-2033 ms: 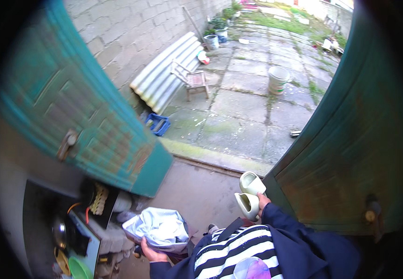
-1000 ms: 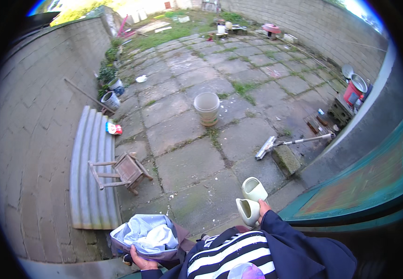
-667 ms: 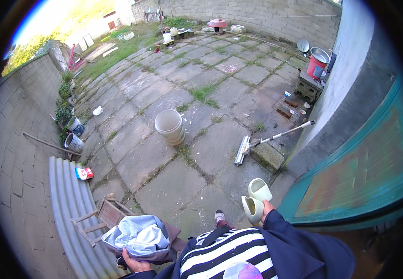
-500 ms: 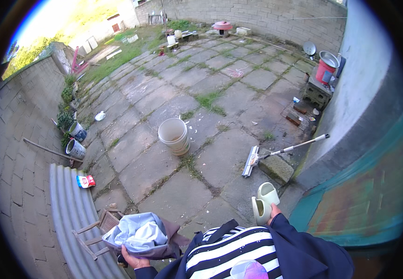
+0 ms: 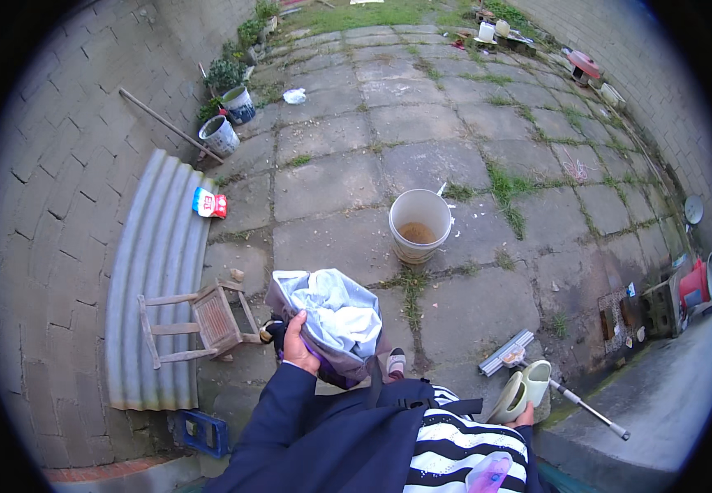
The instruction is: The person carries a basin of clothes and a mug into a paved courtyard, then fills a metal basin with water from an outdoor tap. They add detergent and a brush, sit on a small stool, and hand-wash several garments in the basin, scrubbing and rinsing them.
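Observation:
My left hand [image 5: 297, 345] grips the edge of a dark bag [image 5: 341, 361] with a pale lining. Light blue-grey cloth [image 5: 327, 308] fills its open mouth. At my right side, my right hand [image 5: 524, 416] is closed on a pair of pale green slippers [image 5: 522, 389], held together by their near ends. Both hands are close to my body, over the striped apron [image 5: 471, 440]. Just left of the bag lies a small wooden chair [image 5: 214, 319], tipped over. Past the slippers, a floor squeegee mop [image 5: 507, 353] rests on the ground.
Ahead stands a white bucket [image 5: 418, 226] with brown matter at its bottom. Along the left wall are a corrugated sheet [image 5: 138, 279] with a red-and-blue packet [image 5: 210, 203], a blue plastic frame [image 5: 201, 434] and two paint buckets [image 5: 219, 136]. A red bucket [image 5: 693, 286] stands right.
The view has swung left, so the bucket, chair and mop appear shifted. Both hands keep hold of the bag and the slippers; a shoe now shows below the bag.

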Available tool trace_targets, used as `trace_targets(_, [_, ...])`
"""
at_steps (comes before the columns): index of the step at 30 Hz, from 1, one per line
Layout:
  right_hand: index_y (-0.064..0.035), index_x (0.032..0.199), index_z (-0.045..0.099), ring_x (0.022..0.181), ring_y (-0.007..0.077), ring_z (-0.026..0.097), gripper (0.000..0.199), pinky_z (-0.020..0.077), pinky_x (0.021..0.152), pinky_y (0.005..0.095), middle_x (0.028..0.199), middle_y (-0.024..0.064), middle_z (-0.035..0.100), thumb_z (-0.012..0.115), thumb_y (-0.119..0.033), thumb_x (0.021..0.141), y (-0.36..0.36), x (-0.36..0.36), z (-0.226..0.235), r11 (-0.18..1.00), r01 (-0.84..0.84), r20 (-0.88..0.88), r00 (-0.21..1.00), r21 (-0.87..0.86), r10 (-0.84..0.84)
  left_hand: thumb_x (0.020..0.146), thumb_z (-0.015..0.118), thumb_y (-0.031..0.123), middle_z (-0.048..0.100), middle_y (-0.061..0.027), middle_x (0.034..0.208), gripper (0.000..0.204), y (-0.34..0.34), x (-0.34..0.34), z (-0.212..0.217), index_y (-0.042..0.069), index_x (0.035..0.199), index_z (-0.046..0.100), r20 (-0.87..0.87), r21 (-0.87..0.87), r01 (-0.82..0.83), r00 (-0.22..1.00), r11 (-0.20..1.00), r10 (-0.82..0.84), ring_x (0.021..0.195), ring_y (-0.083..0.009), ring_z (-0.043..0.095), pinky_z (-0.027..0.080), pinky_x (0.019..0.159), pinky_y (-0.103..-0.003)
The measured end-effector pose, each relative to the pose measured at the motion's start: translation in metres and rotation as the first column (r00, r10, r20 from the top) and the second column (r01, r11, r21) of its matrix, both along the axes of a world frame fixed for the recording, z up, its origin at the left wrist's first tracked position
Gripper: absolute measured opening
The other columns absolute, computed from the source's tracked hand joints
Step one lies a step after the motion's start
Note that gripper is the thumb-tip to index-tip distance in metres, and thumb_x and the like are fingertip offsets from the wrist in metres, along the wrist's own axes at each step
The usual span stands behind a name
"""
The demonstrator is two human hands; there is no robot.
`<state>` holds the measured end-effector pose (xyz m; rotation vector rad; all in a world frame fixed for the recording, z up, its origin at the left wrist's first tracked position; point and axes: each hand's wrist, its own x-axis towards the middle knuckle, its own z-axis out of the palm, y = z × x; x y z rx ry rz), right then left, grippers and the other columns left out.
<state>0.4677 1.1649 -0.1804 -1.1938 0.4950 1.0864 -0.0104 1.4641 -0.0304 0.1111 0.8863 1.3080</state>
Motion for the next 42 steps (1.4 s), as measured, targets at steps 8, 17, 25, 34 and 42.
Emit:
trace_targets(8, [-0.0116,0.128,0.050,0.110,0.0336,0.055,0.052,0.0383,0.097,0.0537,0.122,0.0110,0.058,0.031,-0.049,0.096,0.135,0.033,0.032,1.000,-0.020,-0.067,0.998,-0.001,0.020,0.083,0.062,0.030,0.059,-0.0121,0.120,0.051,0.108,0.046,0.003,0.004,0.125,0.050,-0.056,0.058,0.031,0.998,0.998,-0.028,0.110,-0.0291,0.056,0.041,0.098,-0.041])
trace_targets(17, [-0.0058,0.132,0.045,0.111,0.0304,0.056,0.051,0.0406,0.098,0.0466,0.125,0.0127,0.056,0.033,-0.042,0.098,0.352,0.087,-0.001,0.980,-0.184,0.034,0.983,0.079,0.182,0.084,0.059,0.036,0.055,-0.0114,0.125,0.055,0.169,0.021,0.014,0.004,0.127,0.048,-0.059,0.118,-0.249,0.965,0.961,0.257,0.114,-0.0288,0.053,0.039,0.101,-0.042])
trace_targets(25, [-0.0039,0.132,0.044,0.112,0.0311,0.055,0.050,0.0402,0.099,0.0449,0.127,0.0133,0.055,0.036,-0.040,0.098,0.510,0.046,0.018,0.957,-0.290,0.105,0.951,-0.007,0.289,0.082,0.060,0.043,0.053,-0.0103,0.128,0.062,0.213,-0.034,0.029,0.005,0.129,0.047,-0.076,0.063,-0.471,0.877,0.880,0.474,0.117,-0.0294,0.050,0.037,0.101,-0.043])
trace_targets(34, [-0.0043,0.131,0.044,0.112,0.0319,0.055,0.050,0.0392,0.100,0.0457,0.125,0.0141,0.056,0.037,-0.041,0.098,0.675,-0.032,-0.020,0.961,-0.269,0.091,0.957,-0.068,0.275,0.082,0.061,0.040,0.052,-0.0102,0.129,0.061,0.384,-0.135,0.004,0.005,0.130,0.046,-0.168,0.006,-0.519,0.842,0.855,0.513,0.117,-0.0299,0.050,0.037,0.102,-0.043])
trace_targets(42, [-0.0019,0.129,0.046,0.110,0.0307,0.057,0.048,0.0414,0.098,0.0428,0.123,0.0146,0.058,0.036,-0.038,0.099,0.788,-0.089,0.002,0.978,-0.207,0.007,0.978,-0.036,0.207,0.084,0.058,0.040,0.052,-0.0119,0.129,0.060,0.589,-0.151,0.004,0.005,0.131,0.045,-0.143,0.032,-0.239,0.960,0.971,0.241,0.117,-0.0311,0.050,0.037,0.102,-0.045])
